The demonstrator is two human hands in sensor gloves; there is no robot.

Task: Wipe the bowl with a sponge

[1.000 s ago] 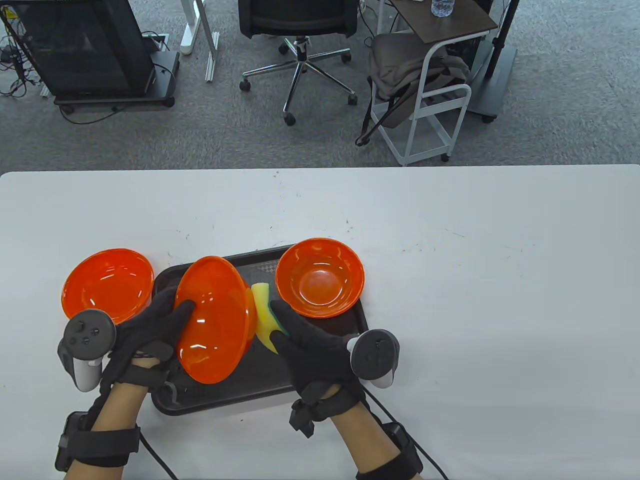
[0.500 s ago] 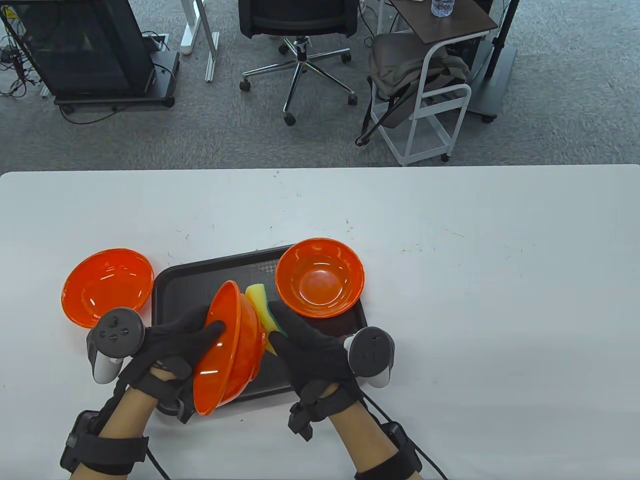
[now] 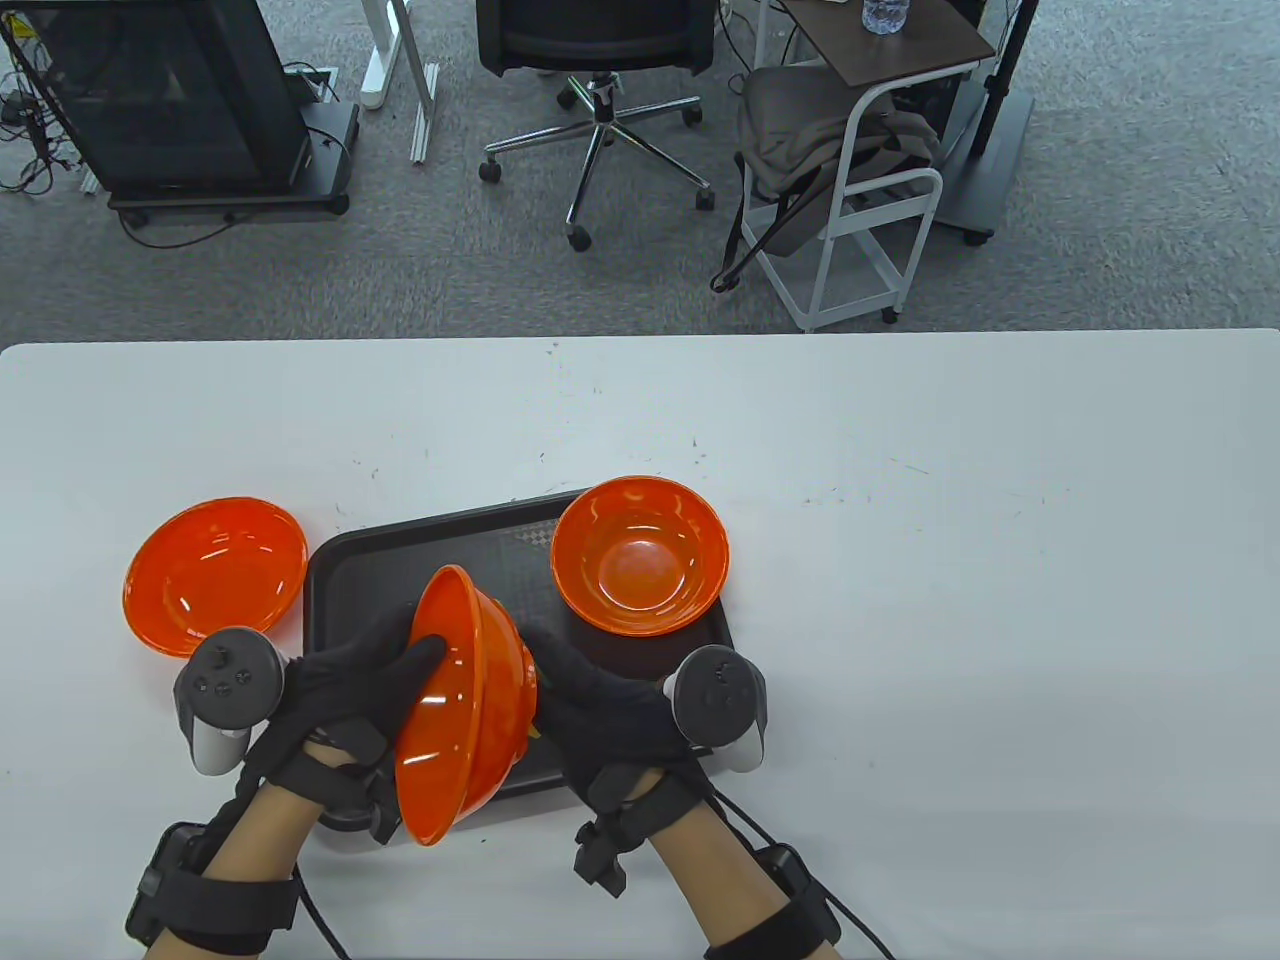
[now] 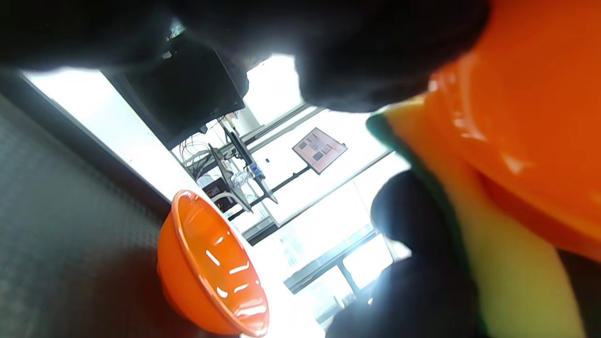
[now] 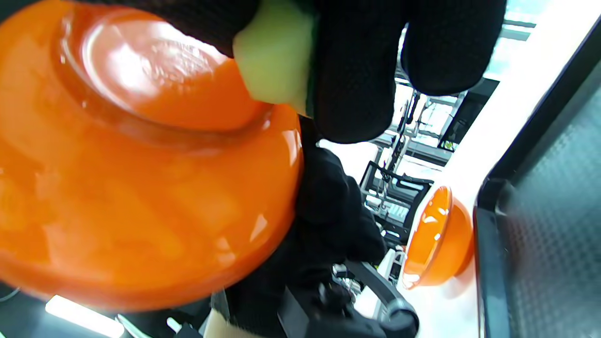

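**Q:** Where's the bowl, and how is it turned?

**Me:** The held bowl (image 3: 465,700) is up off the tray (image 3: 340,570), over its near half, tipped on edge. Its rim runs roughly from 12 o'clock down to 6 o'clock in the table view. The open mouth faces about 9, toward my left hand (image 3: 345,680); the base faces about 3, toward my right hand (image 3: 600,700).

**Q:** What is each hand doing?

**Me:** My left hand grips the rim, with its fingers curled over the edge into the inside. My right hand is clamped on the sponge (image 5: 274,70), fingers wrapped over it. The right wrist view shows it pressed against the foot ring on the bowl's underside. From above the sponge is almost wholly hidden behind the bowl.

**Q:** So which relation decides the next stroke?

**Me:** The bowl sits between my hands, nearly touching both. The sponge lies on the 3 o'clock side, against the outside. I judge the stroke should follow the curved outer wall along that 12-to-6 line while the left hand braces from 9.

**Q:** And the other bowls?

**Me:** One bowl on the tray (image 3: 640,555) is at about 1 o'clock from my hands. Another bowl on the table (image 3: 215,575) is at about 10, just left of the tray. I'm touching neither.
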